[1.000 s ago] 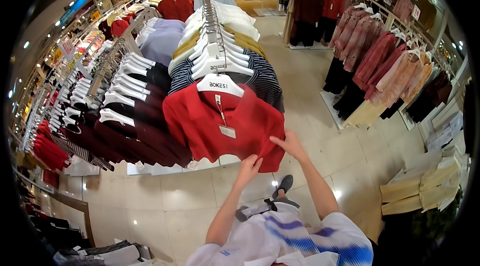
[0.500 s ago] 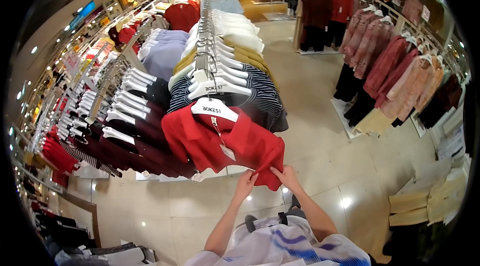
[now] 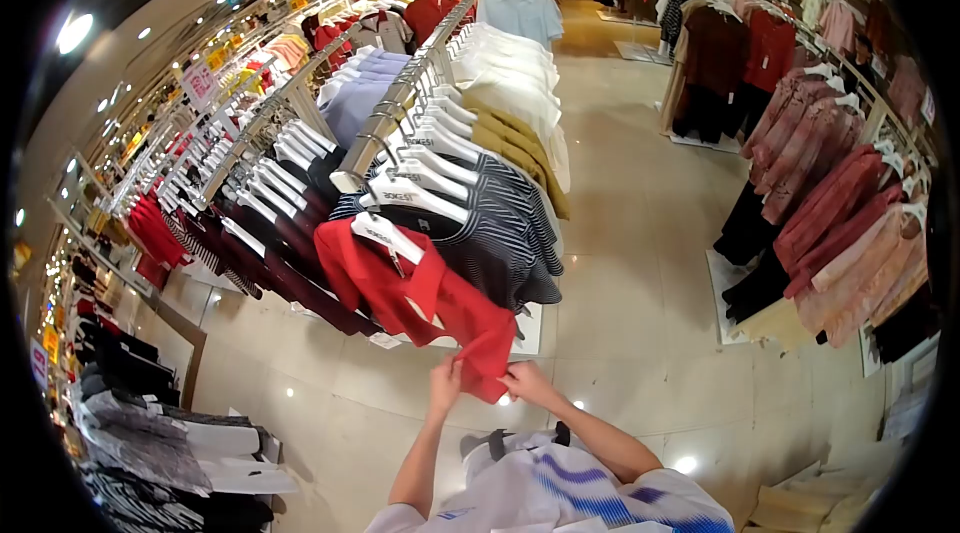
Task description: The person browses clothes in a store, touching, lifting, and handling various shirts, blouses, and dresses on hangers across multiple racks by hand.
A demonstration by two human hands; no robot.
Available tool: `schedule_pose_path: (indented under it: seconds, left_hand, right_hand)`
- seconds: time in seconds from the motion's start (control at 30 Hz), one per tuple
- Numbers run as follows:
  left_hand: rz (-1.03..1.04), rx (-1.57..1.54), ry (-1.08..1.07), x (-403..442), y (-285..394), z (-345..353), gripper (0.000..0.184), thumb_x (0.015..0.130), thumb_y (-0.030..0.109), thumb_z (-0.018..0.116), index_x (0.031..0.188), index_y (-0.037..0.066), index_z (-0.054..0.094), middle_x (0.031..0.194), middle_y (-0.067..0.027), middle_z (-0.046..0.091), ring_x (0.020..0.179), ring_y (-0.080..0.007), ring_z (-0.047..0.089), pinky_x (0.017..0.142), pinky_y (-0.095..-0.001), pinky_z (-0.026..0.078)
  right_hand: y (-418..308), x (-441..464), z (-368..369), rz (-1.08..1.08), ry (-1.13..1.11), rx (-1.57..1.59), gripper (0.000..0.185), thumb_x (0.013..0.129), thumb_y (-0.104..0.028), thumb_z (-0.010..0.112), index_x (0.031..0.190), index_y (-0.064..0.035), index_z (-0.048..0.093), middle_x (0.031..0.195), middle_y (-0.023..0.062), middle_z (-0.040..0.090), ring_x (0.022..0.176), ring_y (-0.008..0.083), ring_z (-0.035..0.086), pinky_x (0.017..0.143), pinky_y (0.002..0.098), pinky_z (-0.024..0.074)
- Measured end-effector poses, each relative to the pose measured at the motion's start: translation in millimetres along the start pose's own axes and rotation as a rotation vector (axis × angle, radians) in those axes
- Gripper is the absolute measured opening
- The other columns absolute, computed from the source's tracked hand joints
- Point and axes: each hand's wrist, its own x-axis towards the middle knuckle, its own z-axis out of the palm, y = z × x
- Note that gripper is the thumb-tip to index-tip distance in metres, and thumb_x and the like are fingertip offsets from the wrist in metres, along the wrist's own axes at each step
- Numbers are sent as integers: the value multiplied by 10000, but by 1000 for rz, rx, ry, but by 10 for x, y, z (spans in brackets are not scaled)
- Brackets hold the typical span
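Note:
A red collared shirt (image 3: pixel 455 308) hangs on a white hanger (image 3: pixel 388 236) at the near end of a metal rail (image 3: pixel 385 118), with a tag at its neck. Its lower part is stretched toward me. My left hand (image 3: pixel 445 388) is closed on the cloth at the left of the hem. At the hem's right side my right hand (image 3: pixel 527 382) pinches the cloth. Just behind the red shirt hang striped shirts (image 3: pixel 500 223) on white hangers.
Dark maroon tops (image 3: pixel 290 268) hang close on the left. Pink tops (image 3: pixel 835 203) hang on a rack at the right. Folded clothes (image 3: pixel 190 443) lie at the lower left. Pale tiled floor (image 3: pixel 620 283) shows between the racks.
The view has swung right, so the racks are seen more from the side. The red shirt is now slanted, its hem pulled lower and nearer; both hands still hold it.

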Motion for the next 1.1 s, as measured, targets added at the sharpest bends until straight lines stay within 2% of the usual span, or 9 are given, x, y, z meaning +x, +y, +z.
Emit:
schedule_pose_path:
  seconds: [0.17, 0.3, 0.37, 0.43, 0.5, 0.63, 0.7, 0.87, 1.1]
  left_hand:
    - [-31, 43, 68, -62, -41, 127, 251, 897, 220, 551, 821, -18, 524, 603, -220, 536, 549, -409, 524, 506, -418, 408]
    - [-376, -276, -45, -198, 153, 106, 306, 810, 249, 685, 724, -5, 536, 602, -141, 575, 522, -315, 546, 514, -379, 427]
    - [-77, 107, -261, -305, 258, 63, 355, 792, 296, 701, 688, -7, 550, 627, -154, 579, 596, -316, 574, 548, -390, 436]
    - [-214, 227, -473, -330, 514, 53, 441, 800, 393, 668, 672, -16, 564, 672, -174, 584, 673, -325, 590, 600, -401, 445]
    - [-190, 370, -813, -279, 787, 216, 516, 829, 470, 595, 672, -20, 555, 713, -187, 580, 696, -329, 586, 617, -407, 440]
    - [104, 57, -1087, 63, 1453, 788, 481, 868, 436, 555, 695, -10, 513, 683, -168, 535, 645, -290, 537, 584, -384, 404]
    - [121, -27, -1101, 341, 1835, 1035, 443, 867, 405, 567, 710, -5, 507, 676, -159, 528, 639, -283, 528, 579, -374, 400]
    - [298, -199, -809, 1009, 2070, 1743, 334, 849, 305, 599, 732, 8, 501, 665, -139, 526, 611, -276, 518, 557, -371, 400]
    - [277, -336, -704, 1925, 2129, 2455, 344, 843, 311, 606, 719, 8, 504, 665, -140, 534, 600, -280, 510, 550, -370, 400]
  right_hand:
    - [-48, -173, -379, -180, -162, 184, 245, 890, -214, 586, 858, 27, 561, 613, 71, 610, 555, 125, 633, 458, 251, 445]
    - [384, -420, -759, -31, -111, 426, 200, 888, -216, 590, 910, -17, 596, 591, 19, 573, 509, 63, 556, 443, 220, 408]
    - [324, -548, -1045, 90, -48, 330, 205, 885, -216, 589, 851, -16, 612, 573, 19, 568, 481, 59, 504, 441, 222, 389]
    - [366, -620, -1252, 225, 15, 240, 225, 882, -217, 589, 792, -14, 628, 555, 19, 563, 453, 55, 451, 439, 224, 370]
    - [511, -660, -1386, 106, 190, 208, 306, 878, -245, 595, 674, -20, 632, 516, 22, 541, 452, 54, 415, 424, 231, 319]
    - [629, -703, -1636, 158, 245, 186, 357, 876, -282, 596, 639, -16, 617, 503, 24, 530, 458, 60, 399, 432, 239, 297]
    - [619, -694, -1760, 95, 335, 173, 414, 903, -324, 560, 622, -23, 600, 448, -43, 397, 442, 28, 347, 414, 237, 255]
    - [870, -612, -2234, 217, 450, 128, 438, 908, -346, 537, 615, -27, 609, 466, -41, 416, 462, 42, 334, 431, 243, 236]
    - [1045, -26, -3215, 270, 494, 25, 418, 908, -335, 514, 636, -36, 618, 505, -38, 378, 496, 45, 330, 450, 239, 240]
